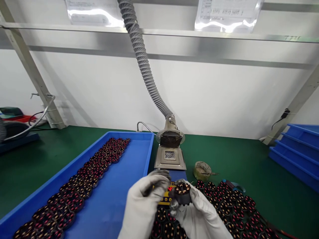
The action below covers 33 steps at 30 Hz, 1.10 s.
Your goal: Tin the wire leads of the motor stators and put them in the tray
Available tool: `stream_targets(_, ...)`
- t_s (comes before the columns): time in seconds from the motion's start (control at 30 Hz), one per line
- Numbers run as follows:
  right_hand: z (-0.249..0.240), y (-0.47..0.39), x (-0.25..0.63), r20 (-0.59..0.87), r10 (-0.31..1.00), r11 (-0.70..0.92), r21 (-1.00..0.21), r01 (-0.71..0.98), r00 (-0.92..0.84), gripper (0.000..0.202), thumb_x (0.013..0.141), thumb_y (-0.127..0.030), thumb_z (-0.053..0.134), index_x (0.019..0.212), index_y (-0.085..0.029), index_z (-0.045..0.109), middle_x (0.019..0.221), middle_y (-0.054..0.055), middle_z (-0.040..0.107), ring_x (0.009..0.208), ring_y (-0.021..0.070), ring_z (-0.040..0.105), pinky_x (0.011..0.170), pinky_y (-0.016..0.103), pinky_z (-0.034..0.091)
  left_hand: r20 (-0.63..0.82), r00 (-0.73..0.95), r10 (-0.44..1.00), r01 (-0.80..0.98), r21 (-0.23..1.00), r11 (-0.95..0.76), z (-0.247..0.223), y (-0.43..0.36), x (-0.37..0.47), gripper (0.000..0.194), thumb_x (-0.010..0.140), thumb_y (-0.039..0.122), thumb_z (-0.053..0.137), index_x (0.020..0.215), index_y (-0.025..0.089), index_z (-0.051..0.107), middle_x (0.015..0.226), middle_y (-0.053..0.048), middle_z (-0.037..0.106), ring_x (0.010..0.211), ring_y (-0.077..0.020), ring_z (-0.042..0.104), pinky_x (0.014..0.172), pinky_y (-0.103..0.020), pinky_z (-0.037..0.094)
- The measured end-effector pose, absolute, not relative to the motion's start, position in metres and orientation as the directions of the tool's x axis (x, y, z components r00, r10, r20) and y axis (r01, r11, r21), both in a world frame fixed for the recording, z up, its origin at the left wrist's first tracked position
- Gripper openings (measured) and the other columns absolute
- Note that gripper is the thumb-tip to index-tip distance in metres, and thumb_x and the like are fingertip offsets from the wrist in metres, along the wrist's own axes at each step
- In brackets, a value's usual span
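From my seat, the left hand's fingertips are a smear, and I can't tell whether that left hand (143,197) pinches anything. Over on the right hand (199,212), fingers cover part of the disc (183,195). Between them both hands block the display (170,188), so its full reading escapes me. Up top, the edge slices off the hose (139,49) and two sheets (228,13), print too small for me. Bottom edge clips the tray (107,202); right edge, the bins (295,159).

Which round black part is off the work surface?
The round black part in the right hand: it alone is held up; the other parts lie in the blue tray or right of it.
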State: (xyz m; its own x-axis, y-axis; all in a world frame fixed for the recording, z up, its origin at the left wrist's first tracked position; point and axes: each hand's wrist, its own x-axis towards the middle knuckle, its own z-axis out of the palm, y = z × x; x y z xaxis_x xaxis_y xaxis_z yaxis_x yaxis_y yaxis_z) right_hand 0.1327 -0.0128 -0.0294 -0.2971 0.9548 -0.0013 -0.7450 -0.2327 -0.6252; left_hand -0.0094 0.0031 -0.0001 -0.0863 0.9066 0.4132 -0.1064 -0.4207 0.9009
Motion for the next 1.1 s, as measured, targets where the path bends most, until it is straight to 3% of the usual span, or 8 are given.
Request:
stream_targets(0.1,-0.025,-0.02,0.132,0.007,0.955,-0.235,-0.591,-0.771,-0.296,0.029,0.071,-0.041,0.069,0.091,-0.02,0.065,0.09,0.006,0.068,0.075,0.0183,0.064,0.072,0.036,0.051,0.386,-0.073,0.919,0.002,0.922,-0.387,-0.001,0.003,-0.018,0.016,0.069,0.021,0.068,0.082,0.03,0.069,0.089,0.004,0.071,0.086,-0.0154,0.064,0.079,-0.02,0.05)
stream_targets(0.23,-0.019,-0.026,0.132,0.021,0.949,-0.245,-0.579,-0.778,-0.315,0.031,0.074,-0.045,0.064,0.093,-0.02,0.065,0.096,0.007,0.067,0.087,0.02,0.062,0.078,0.035,0.049,0.494,0.3,0.816,0.288,0.768,-0.572,-0.006,0.003,-0.013,0.07,0.051,0.005,0.075,0.109,0.04,0.057,0.114,0.004,0.062,0.105,-0.0208,0.055,0.091,-0.031,0.045)
stream_targets(0.43,-0.031,-0.015,0.141,0.019,0.929,-0.263,-0.668,-0.696,-0.37,0.019,0.078,-0.034,0.062,0.088,-0.019,0.066,0.089,0.005,0.068,0.088,0.0179,0.062,0.082,0.036,0.048,0.715,0.326,0.619,0.008,0.652,-0.758,-0.005,0.01,-0.004,0.029,0.073,0.037,0.069,0.101,0.032,0.064,0.094,-0.001,0.069,0.09,-0.0176,0.062,0.083,-0.026,0.047)
stream_targets(0.57,-0.04,-0.005,0.148,0.035,0.915,-0.27,-0.689,-0.673,-0.403,0.011,0.069,-0.028,0.07,0.076,-0.02,0.067,0.082,0.002,0.069,0.086,0.018,0.063,0.083,0.038,0.046,0.419,0.11,0.902,-0.278,0.884,-0.376,-0.002,0.007,0.003,0.009,0.068,0.032,0.074,0.064,0.025,0.071,0.067,0.0,0.071,0.07,-0.0161,0.065,0.064,-0.019,0.053)
stream_targets(0.67,-0.042,-0.007,0.146,0.039,0.909,-0.278,-0.686,-0.673,-0.415,0.018,0.073,-0.035,0.067,0.082,-0.019,0.067,0.084,0.004,0.07,0.084,0.0188,0.064,0.082,0.04,0.047,0.29,-0.023,0.957,-0.448,0.853,-0.269,-0.001,0.006,0.0,0.014,0.064,0.038,0.076,0.061,0.026,0.07,0.064,0.004,0.07,0.065,-0.0132,0.065,0.064,-0.016,0.052)
stream_targets(0.8,-0.045,-0.005,0.144,0.039,0.901,-0.298,-0.67,-0.68,-0.433,0.032,0.072,-0.043,0.065,0.094,-0.019,0.065,0.089,0.008,0.07,0.082,0.0202,0.065,0.079,0.039,0.049,0.269,0.076,0.96,-0.308,0.922,-0.234,0.007,0.006,-0.012,0.017,0.058,0.021,0.078,0.073,0.024,0.072,0.079,0.0,0.072,0.076,-0.016,0.066,0.07,-0.016,0.051)
stream_targets(0.9,-0.053,0.01,0.149,0.028,0.902,-0.3,-0.677,-0.672,-0.431,0.017,0.072,-0.033,0.067,0.082,-0.019,0.067,0.076,0.002,0.071,0.077,0.0164,0.066,0.077,0.033,0.05,0.204,0.254,0.946,-0.122,0.977,-0.177,0.011,0.005,-0.01,0.022,0.059,0.008,0.068,0.075,0.021,0.073,0.085,-0.003,0.071,0.077,-0.0188,0.065,0.066,-0.02,0.052)
stream_targets(1.1,-0.076,0.027,0.153,0.019,0.912,-0.29,-0.677,-0.676,-0.41,0.01,0.074,-0.029,0.064,0.076,-0.02,0.067,0.07,-0.002,0.071,0.07,0.0123,0.066,0.072,0.027,0.051,0.292,0.073,0.953,-0.265,0.927,-0.264,0.006,-0.001,-0.004,0.014,0.061,0.01,0.066,0.063,0.022,0.071,0.073,0.0,0.07,0.075,-0.0163,0.064,0.069,-0.019,0.051)
